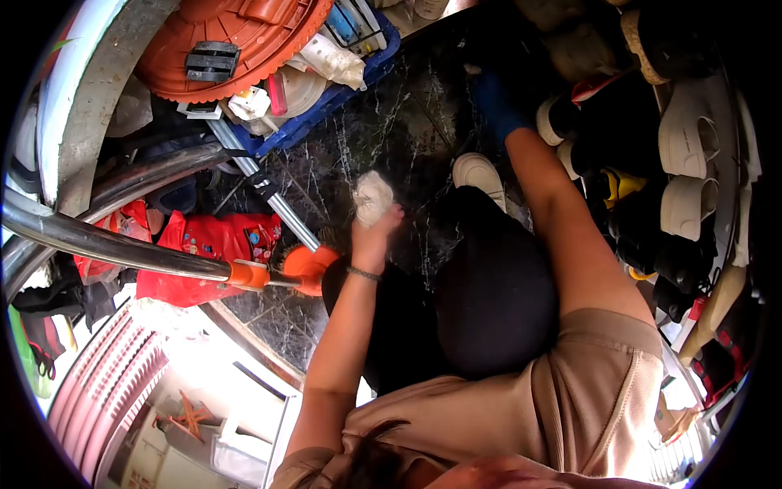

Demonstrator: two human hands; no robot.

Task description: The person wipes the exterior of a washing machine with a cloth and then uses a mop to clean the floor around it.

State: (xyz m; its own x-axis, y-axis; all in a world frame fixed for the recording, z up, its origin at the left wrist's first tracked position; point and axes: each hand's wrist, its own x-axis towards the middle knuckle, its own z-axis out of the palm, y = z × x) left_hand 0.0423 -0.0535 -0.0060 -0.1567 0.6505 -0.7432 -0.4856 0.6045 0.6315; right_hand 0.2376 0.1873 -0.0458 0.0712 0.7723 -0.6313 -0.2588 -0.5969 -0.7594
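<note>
My left hand (380, 226), with a dark bracelet at the wrist, is closed around a crumpled white cloth (373, 196) above the dark marbled floor (318, 171). My right arm stretches forward to the shadowed floor beside the shoe rack. A blue covering, which looks like a glove, hides my right hand (494, 99); its fingers are lost in the dark. A small pale spot shows just past it, too dim to name. Between my hands, a white shoe (479, 174) rests on the floor near my knees.
Several shoes (688, 138) line the rack on the right. A blue crate (326, 106) with an orange lid (228, 41) stands at the upper left. A metal pole with an orange joint (308, 267) and a red bag (208, 253) lie to the left.
</note>
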